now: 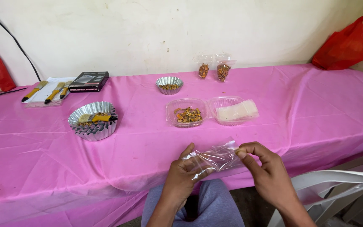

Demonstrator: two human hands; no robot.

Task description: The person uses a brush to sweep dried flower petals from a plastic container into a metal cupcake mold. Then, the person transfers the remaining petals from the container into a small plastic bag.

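Observation:
My left hand (180, 176) and my right hand (264, 170) both grip a small clear plastic bag (215, 157), stretched between them just over the near edge of the pink-covered table (148, 138). Beyond it stands an open clear clamshell box: its left half (186, 112) holds orange-brown dried pieces, its right half (232, 110) holds a stack of clear bags. Two filled small bags (213, 70) stand upright at the wall.
A large foil cup (92, 121) with a yellow-handled brush across it sits left. A small foil cup (169, 85) is further back. A black box (89, 80) and three brushes (49, 91) lie far left. A red bag (347, 44) is at right, a white chair (337, 185) beside me.

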